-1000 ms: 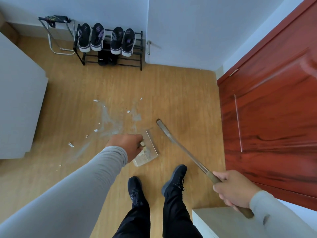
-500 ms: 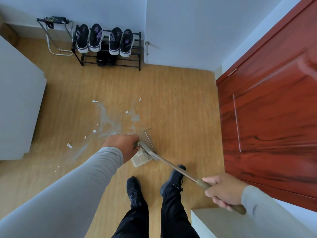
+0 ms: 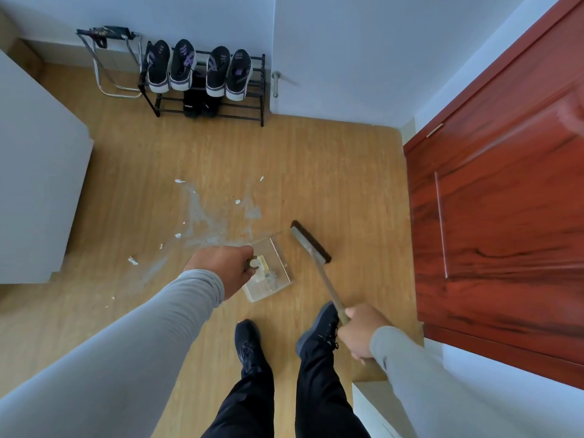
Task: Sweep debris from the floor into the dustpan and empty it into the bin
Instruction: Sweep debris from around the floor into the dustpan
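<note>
At the far left edge stands a white cabinet [image 3: 38, 191]. On the wooden floor [image 3: 331, 172], toward 11 o'clock from the person's feet, lie scattered white debris bits [image 3: 132, 260] and a pale dusty smear [image 3: 202, 216]. Against the wall at 11 to 12 o'clock a black shoe rack [image 3: 208, 102] carries two pairs of dark sneakers [image 3: 199, 69], with a folded metal frame [image 3: 107, 61] just to its left.

The left hand [image 3: 221, 267], in a grey sleeve, has its fingers curled round the handle of the clear dustpan [image 3: 268, 270], gripping it. The dustpan sits at 12 o'clock, just ahead of the black shoes [image 3: 249, 346]; its long axis runs from 7 toward 1 o'clock, open lip pointing away toward 1. Inside it lies pale debris, too blurred to tell apart.

Just right of the dustpan is the broom [image 3: 311, 243]; its dark brush head lies across from 10 to 4 o'clock, close beside the pan's right wall, and the stick slants back toward 5 o'clock. The right hand [image 3: 363, 333] is closed round that stick near its lower end.

A red wooden door [image 3: 505, 200] fills the right side.
</note>
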The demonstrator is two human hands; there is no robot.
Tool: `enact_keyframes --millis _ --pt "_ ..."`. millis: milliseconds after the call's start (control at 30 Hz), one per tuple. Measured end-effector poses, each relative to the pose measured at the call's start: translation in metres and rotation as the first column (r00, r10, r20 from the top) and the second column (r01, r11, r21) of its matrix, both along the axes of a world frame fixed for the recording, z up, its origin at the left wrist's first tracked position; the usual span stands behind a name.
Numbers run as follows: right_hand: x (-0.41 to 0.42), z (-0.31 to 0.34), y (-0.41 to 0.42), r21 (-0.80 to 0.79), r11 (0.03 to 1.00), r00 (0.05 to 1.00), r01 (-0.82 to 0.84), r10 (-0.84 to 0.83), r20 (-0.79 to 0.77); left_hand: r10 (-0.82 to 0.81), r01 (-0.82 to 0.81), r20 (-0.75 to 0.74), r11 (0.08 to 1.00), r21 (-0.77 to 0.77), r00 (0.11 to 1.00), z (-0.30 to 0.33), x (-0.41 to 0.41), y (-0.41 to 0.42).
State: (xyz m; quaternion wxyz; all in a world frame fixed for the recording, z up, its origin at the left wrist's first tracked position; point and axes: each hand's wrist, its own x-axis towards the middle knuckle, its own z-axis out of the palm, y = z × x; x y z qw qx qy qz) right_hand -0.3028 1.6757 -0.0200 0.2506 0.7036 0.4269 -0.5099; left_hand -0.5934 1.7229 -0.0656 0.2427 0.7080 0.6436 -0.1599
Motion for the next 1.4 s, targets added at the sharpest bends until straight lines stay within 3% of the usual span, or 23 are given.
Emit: enact_keyframes --millis 67,133,333,433,567,733,1000,1233,1400 --pt "-0.012 0.002 -0.007 -0.058 0.997 0.997 -0.051 0.047 -0.056 -0.003 0.003 0.003 1.0 -0.001 1.0 0.0 -0.001 0.001" --pt "-0.005 0.011 -0.01 -0.121 0.993 0.991 -0.006 -0.011 -0.137 -0.011 0.011 -0.007 1.0 0.003 1.0 0.0 -0.001 0.002" --pt "0.09 0.048 -0.001 -0.16 0.89 0.871 0.426 -0.451 -0.192 0.002 -0.002 -0.031 1.0 -0.023 1.0 0.004 0.0 -0.008" --pt "0.121 0.076 -0.01 -0.104 0.851 0.823 0.515 -0.525 -0.218 0.053 -0.052 0.004 0.997 -0.049 0.999 0.013 -0.01 -0.024" --pt "0.119 0.102 -0.01 0.03 0.898 0.884 0.438 -0.425 -0.194 0.198 -0.192 0.088 0.979 -0.069 0.976 0.033 -0.03 -0.059" --pt "0.076 0.114 0.013 0.126 0.94 0.943 0.317 -0.298 -0.15 0.43 -0.428 0.163 0.902 -0.047 0.888 0.064 -0.062 -0.092" --pt "0.012 0.101 0.069 0.189 0.959 0.971 0.212 -0.185 -0.149 0.585 -0.593 0.183 0.805 -0.018 0.79 0.077 -0.101 -0.104" --pt "-0.04 0.066 0.194 0.205 0.979 0.995 -0.014 0.034 -0.09 0.724 -0.727 0.178 0.684 -0.059 0.667 0.078 -0.095 -0.089" --pt "-0.08 0.028 0.3 0.199 0.97 0.988 -0.141 0.149 -0.027 0.834 -0.827 0.151 0.549 -0.12 0.531 0.077 -0.081 -0.065"
